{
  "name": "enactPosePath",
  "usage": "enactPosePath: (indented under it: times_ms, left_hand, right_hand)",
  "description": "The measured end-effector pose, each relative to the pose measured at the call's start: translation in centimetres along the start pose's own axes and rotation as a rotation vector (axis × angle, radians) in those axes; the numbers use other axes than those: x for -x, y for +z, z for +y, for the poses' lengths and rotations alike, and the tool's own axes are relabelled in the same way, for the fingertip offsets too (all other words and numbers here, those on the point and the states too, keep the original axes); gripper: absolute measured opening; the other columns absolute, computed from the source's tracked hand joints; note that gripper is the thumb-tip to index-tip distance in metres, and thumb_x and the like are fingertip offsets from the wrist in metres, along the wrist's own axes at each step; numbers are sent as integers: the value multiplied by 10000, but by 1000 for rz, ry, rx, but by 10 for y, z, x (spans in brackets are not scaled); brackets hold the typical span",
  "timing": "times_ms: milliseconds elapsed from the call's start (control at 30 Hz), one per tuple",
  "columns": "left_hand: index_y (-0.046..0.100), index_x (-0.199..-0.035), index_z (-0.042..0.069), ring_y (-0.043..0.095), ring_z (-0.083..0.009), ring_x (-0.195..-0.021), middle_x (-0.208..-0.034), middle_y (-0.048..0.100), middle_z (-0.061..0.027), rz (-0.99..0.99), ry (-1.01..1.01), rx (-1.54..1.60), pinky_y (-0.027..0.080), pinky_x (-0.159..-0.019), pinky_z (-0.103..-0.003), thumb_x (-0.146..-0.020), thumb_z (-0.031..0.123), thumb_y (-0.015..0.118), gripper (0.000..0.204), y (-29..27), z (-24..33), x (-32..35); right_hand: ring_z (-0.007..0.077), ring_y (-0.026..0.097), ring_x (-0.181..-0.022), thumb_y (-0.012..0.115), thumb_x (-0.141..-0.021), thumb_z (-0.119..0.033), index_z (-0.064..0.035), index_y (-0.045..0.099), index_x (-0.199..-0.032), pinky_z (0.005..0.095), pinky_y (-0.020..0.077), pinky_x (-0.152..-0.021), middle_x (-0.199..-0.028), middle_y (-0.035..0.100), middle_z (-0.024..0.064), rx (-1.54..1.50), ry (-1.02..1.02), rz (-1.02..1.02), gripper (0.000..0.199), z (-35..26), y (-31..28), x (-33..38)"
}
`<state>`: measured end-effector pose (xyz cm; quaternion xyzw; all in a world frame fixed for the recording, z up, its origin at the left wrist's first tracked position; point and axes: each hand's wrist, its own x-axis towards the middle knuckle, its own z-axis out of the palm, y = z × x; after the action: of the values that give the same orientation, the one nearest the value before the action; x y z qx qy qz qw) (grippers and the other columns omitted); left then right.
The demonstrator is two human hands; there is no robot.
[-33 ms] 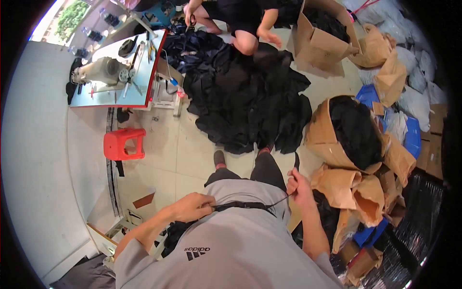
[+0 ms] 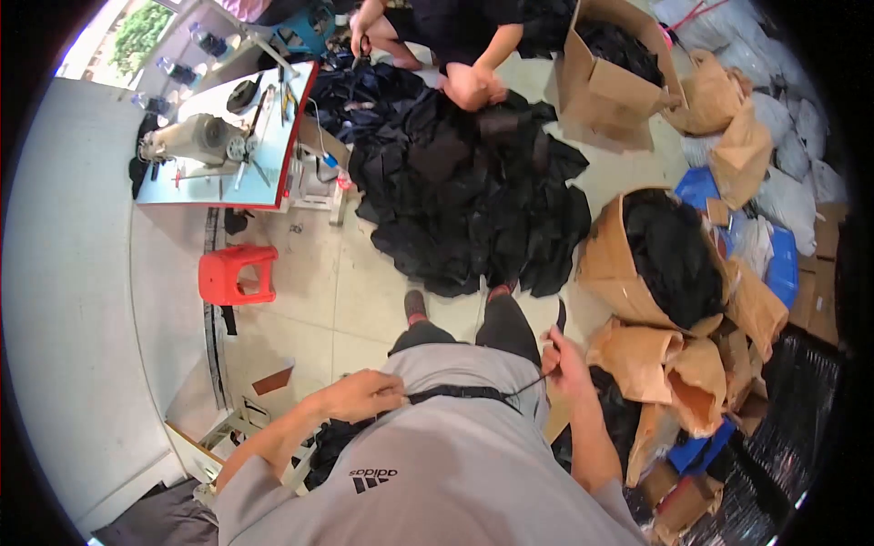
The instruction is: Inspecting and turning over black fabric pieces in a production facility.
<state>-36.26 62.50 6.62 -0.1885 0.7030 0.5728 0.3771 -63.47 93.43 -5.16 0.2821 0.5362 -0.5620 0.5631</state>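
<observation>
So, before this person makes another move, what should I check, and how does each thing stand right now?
1. Left hand at the black waist strap: ok, it is at the strap's left end; how firmly it grips, cannot tell.
2. Right hand holding the strap's other side: ok, a dark end sticks out beyond the hand.
3. Strap fastened securely: cannot tell, the detail is too small.
4. Right shoe well away from the black cloth pile: not ok, it is right at the edge.
5. Red stool out from underfoot: ok, it stands off to the left.
</observation>
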Motion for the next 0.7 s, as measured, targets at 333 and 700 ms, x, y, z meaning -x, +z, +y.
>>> enactPosePath:
  times_ms: [333, 700]
  left_hand:
    - [647, -1041, 21, 602, -179, -770, -839, 652, -112, 457, -134, 142, 492, -730, -321, -991, 336, 602, 321, 49, 95, -53]
    - [620, -965, 14, 566, -209, -753, -835, 599, -104, 699, 147, 262, 473, -716, -303, -939, 127, 672, 128, 65, 89, -43]
  right_hand:
    - [194, 611, -637, 732, -894, -196, -16, 596, -1140, 360, 499, -591, -739, 602, 57, 927, -262, 56, 333, -115, -35, -3]
    - [212, 622, -892, 729, -863, -128, -23, 704, -1083, 307, 491, -821, -1010, 656, 93, 1249, -683, -681, 245, -126, 75, 82]
